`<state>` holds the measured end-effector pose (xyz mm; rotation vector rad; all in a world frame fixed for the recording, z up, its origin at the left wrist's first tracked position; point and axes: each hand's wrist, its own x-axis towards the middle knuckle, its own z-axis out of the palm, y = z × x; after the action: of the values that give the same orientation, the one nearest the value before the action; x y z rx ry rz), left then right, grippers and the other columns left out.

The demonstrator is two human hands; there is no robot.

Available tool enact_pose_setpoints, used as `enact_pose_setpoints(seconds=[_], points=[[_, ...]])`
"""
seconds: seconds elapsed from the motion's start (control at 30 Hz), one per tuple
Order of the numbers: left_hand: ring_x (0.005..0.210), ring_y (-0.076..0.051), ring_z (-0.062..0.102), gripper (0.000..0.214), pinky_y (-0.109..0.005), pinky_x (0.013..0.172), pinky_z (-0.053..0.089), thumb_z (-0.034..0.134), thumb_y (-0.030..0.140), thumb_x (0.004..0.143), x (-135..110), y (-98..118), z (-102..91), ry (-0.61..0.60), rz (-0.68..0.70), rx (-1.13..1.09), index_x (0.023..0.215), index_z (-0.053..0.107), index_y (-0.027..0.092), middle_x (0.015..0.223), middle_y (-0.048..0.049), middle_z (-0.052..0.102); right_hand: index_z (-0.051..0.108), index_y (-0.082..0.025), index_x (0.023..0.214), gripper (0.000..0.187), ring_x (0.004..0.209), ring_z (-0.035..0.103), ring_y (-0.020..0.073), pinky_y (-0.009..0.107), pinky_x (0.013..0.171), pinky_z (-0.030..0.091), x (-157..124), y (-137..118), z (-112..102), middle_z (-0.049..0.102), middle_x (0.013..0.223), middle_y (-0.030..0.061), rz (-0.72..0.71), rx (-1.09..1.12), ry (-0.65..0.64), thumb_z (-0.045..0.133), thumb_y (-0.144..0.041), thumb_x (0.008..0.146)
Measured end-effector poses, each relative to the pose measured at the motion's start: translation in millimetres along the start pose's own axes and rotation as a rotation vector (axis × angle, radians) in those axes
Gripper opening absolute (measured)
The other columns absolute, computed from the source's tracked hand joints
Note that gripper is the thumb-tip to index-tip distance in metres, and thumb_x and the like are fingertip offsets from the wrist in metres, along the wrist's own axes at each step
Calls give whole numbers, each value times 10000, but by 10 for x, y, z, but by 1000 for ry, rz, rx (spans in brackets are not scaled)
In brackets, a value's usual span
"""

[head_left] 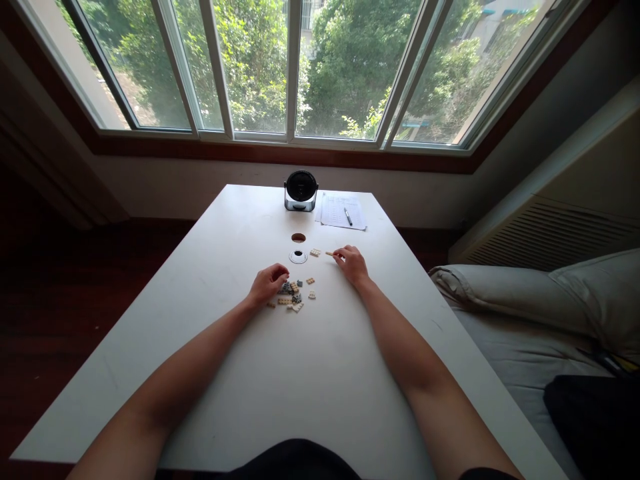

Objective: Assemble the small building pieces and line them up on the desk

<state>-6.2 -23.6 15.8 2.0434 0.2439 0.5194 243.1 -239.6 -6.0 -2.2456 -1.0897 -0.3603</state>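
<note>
On the white table (300,373) lies a small pile of tan, white and grey toy building bricks (295,287). My left hand (270,281) rests at the pile's left edge with fingers curled together; what they hold, if anything, is hidden. Farther right, my right hand (351,262) pinches a thin tan brick (329,253) between thumb and fingertips. Just left of that brick sits a pale brick piece (315,253), apart from it. Between the hands, a tan brick (311,281) and a white brick (312,295) lie loose beside the pile.
A round black device on a stand (301,189) is at the table's far edge. Papers (343,211) with a pen (348,217) lie right of it. A round hole (299,237) and its cover (298,257) are mid-table. A cushioned seat (520,327) stands to the right.
</note>
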Motion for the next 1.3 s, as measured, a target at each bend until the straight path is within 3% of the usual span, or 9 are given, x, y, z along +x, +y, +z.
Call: enact_pose_setpoints(seconds=[0.2,0.4,1.07,1.3], points=[[683,-137,592,195,-250,626,449,557,363,880,1,19,-3,-13,9,18,898,669,204,783,-4,673,748,-258,939,103,955,549,229,328,817,455,-11,34,45,652,926,60,25,-87,-59,648,-255,914],[682,-137,585,185,-248,627,448,557,356,879,-1,22,-6,-19,17,30,900,665,207,785,-2,670,736,-263,977,123,993,524,243,339,836,461,-19,-5,44,657,969,64,23,-155,-38,631,-236,920],[697,-143,595,164,-258,653,481,582,326,848,9,-5,7,-59,12,85,905,677,206,810,-11,678,677,-230,905,91,934,522,248,372,852,454,2,-68,79,635,894,76,61,-77,26,589,-206,911],[760,-149,597,203,-270,698,480,563,268,863,45,33,-108,-207,101,143,990,717,230,931,-33,665,678,-238,918,110,918,534,226,338,816,453,-47,-333,100,654,896,51,-62,1,-41,576,-198,918]])
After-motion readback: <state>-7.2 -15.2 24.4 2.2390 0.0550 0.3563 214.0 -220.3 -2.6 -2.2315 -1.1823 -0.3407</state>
